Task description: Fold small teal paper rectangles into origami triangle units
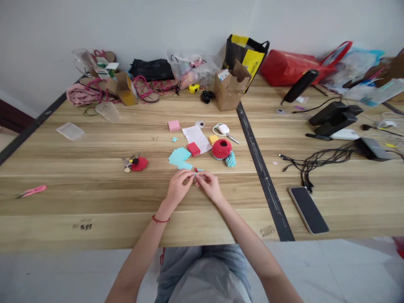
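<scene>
My left hand (179, 186) and my right hand (208, 184) meet over the table, fingertips pinched together on a tiny light blue piece of paper (195, 174), mostly hidden by the fingers. Just beyond them lie light blue paper sheets (179, 157) and a small red and blue bit (197, 169). Farther back, a red paper stack (193, 149) rests on a white written sheet (196, 138). To the right of that stand a round red folded-paper piece (217, 154) and a light blue folded-paper piece (231, 159), touching each other. A yellow paper stack (213, 139) is behind them.
Scissors (232, 138) and a pink paper stack (174, 125) lie farther back. A pink cutter (32, 191) is at far left, and a phone (308, 209) at right near black cables (311, 162). A cardboard box (229, 90) and bags line the wall.
</scene>
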Motion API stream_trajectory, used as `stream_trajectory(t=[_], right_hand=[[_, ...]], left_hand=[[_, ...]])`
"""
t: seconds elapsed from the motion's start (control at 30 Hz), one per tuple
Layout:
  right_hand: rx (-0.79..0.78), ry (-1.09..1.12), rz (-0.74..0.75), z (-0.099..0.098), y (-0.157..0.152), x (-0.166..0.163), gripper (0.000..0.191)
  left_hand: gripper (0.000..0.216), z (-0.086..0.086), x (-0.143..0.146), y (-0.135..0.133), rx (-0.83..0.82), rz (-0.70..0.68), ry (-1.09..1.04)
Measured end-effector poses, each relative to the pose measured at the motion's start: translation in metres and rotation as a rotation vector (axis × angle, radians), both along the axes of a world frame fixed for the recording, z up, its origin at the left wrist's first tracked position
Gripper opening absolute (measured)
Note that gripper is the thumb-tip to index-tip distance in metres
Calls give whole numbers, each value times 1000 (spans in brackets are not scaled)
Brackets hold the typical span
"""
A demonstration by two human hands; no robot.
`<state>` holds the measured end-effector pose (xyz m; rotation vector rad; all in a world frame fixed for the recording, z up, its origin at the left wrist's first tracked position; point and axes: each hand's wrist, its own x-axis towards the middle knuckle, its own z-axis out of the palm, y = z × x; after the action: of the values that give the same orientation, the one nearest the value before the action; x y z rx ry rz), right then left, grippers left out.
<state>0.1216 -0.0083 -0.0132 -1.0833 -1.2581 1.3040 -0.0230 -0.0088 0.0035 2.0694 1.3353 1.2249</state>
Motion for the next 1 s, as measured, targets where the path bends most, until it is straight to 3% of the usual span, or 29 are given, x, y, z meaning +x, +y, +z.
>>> stream_trajectory(t=[0.6, 1.0], right_hand=[[-73, 72, -61, 2, 1, 0, 27], [-105, 186, -47, -3, 4, -3, 34]], left_hand=[[24, -9, 1, -5, 215, 25, 307], [32, -10, 4, -5, 167, 1, 350]])
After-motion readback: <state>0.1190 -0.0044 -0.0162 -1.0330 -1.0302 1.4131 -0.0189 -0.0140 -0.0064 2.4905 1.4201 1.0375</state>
